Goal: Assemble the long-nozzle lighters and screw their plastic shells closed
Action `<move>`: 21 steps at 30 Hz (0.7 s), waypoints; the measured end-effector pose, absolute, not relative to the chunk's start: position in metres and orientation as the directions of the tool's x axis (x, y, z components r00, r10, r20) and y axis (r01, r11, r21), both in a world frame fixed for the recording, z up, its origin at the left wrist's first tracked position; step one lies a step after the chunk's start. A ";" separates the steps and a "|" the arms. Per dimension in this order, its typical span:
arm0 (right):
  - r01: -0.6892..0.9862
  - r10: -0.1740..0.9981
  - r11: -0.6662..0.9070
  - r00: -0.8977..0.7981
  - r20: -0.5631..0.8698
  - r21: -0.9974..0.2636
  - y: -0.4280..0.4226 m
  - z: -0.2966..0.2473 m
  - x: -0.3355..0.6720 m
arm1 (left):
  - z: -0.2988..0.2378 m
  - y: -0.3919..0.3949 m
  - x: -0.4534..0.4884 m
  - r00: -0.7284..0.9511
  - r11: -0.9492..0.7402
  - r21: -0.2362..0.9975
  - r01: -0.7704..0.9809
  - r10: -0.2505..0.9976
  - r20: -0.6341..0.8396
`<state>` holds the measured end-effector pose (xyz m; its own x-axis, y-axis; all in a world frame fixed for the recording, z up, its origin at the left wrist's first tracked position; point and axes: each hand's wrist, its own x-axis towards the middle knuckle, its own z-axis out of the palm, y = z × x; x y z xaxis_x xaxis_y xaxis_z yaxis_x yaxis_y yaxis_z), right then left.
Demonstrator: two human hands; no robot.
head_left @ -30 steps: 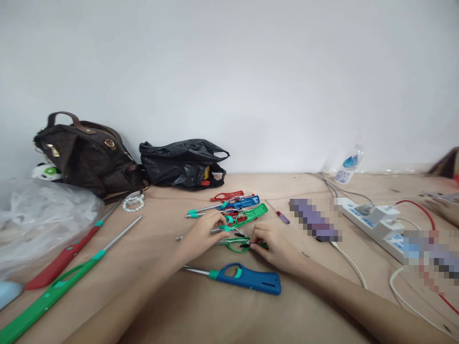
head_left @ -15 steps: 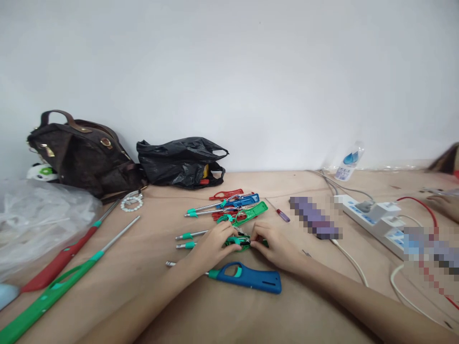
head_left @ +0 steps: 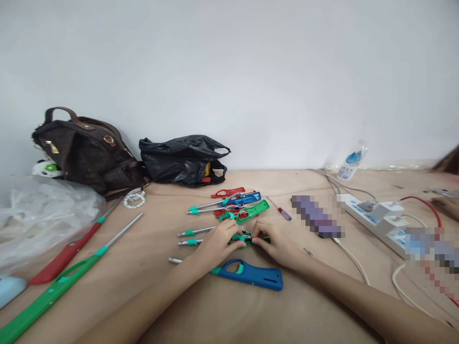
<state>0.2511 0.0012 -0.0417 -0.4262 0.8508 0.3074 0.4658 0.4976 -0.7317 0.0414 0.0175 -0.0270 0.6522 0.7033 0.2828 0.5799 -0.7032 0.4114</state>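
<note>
An opened green gas lighter (head_left: 242,238) with a metal tube lies on the table between my hands. My left hand (head_left: 223,237) is closed with thumb and fingers pinching its teal and green part. At the other end my right hand (head_left: 274,240) is closed too, its fingertips on the lighter's dark inner parts; my fingers partly hide them. Just nearer to me lies a whole blue lighter (head_left: 256,277). Beyond my hands are several opened lighters with bare wires, among them a green half (head_left: 258,210), a blue one (head_left: 251,198) and a red shell (head_left: 226,192).
A screwdriver (head_left: 285,213), a phone-like purple thing (head_left: 315,217) and a white power strip (head_left: 369,222) with cables lie right. Left are a green lighter (head_left: 46,298), a red lighter (head_left: 64,258), a bracelet (head_left: 134,200) and bags. Another person's hand (head_left: 444,208) shows far right.
The whole view has shifted slightly. Both hands stay at the green lighter, with only small finger movements.
</note>
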 end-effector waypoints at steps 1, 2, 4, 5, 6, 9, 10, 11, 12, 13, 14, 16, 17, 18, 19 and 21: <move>0.461 0.852 0.495 -0.423 0.308 -0.737 0.001 -0.041 0.251 | -0.027 0.017 0.042 0.647 -0.698 0.423 0.577 0.707 0.284; 0.456 0.853 0.493 -0.422 0.308 -0.741 0.001 -0.041 0.251 | -0.028 0.018 0.042 0.642 -0.693 0.435 0.575 0.712 0.286; 0.449 0.853 0.491 -0.423 0.307 -0.747 0.001 -0.040 0.252 | -0.029 0.018 0.042 0.629 -0.683 0.456 0.571 0.720 0.291; 0.446 0.852 0.491 -0.424 0.306 -0.748 0.001 -0.040 0.252 | -0.029 0.018 0.043 0.624 -0.679 0.465 0.568 0.724 0.296; 0.445 0.852 0.491 -0.426 0.306 -0.749 0.001 -0.040 0.252 | -0.030 0.017 0.043 0.620 -0.678 0.472 0.563 0.725 0.300; 0.441 0.852 0.491 -0.425 0.307 -0.752 0.002 -0.040 0.253 | -0.029 0.016 0.044 0.623 -0.685 0.485 0.543 0.716 0.314; 0.439 0.853 0.488 -0.423 0.306 -0.754 0.002 -0.041 0.253 | -0.029 0.016 0.044 0.626 -0.690 0.484 0.538 0.712 0.319; 0.436 0.855 0.485 -0.420 0.305 -0.758 0.003 -0.042 0.253 | -0.029 0.015 0.044 0.630 -0.696 0.481 0.534 0.706 0.324; 0.431 0.856 0.481 -0.419 0.303 -0.764 0.003 -0.042 0.253 | -0.028 0.015 0.044 0.633 -0.701 0.475 0.532 0.702 0.327; 0.424 0.857 0.477 -0.418 0.300 -0.770 0.004 -0.043 0.253 | -0.028 0.015 0.044 0.636 -0.705 0.467 0.533 0.698 0.328; 0.415 0.858 0.474 -0.418 0.300 -0.776 0.004 -0.043 0.253 | -0.028 0.015 0.044 0.640 -0.709 0.459 0.536 0.696 0.326; 0.399 0.857 0.471 -0.420 0.300 -0.786 0.005 -0.043 0.253 | -0.027 0.015 0.044 0.647 -0.714 0.441 0.544 0.691 0.322; 0.396 0.856 0.471 -0.421 0.300 -0.788 0.004 -0.042 0.253 | -0.028 0.015 0.044 0.648 -0.716 0.434 0.547 0.690 0.321; 0.395 0.855 0.472 -0.422 0.301 -0.788 0.004 -0.042 0.253 | -0.028 0.015 0.045 0.649 -0.717 0.428 0.550 0.690 0.320; 0.397 0.855 0.474 -0.422 0.303 -0.786 0.004 -0.042 0.253 | -0.028 0.014 0.045 0.649 -0.717 0.425 0.553 0.690 0.320; 0.404 0.856 0.477 -0.417 0.307 -0.781 0.003 -0.042 0.253 | -0.028 0.014 0.045 0.645 -0.714 0.425 0.557 0.694 0.319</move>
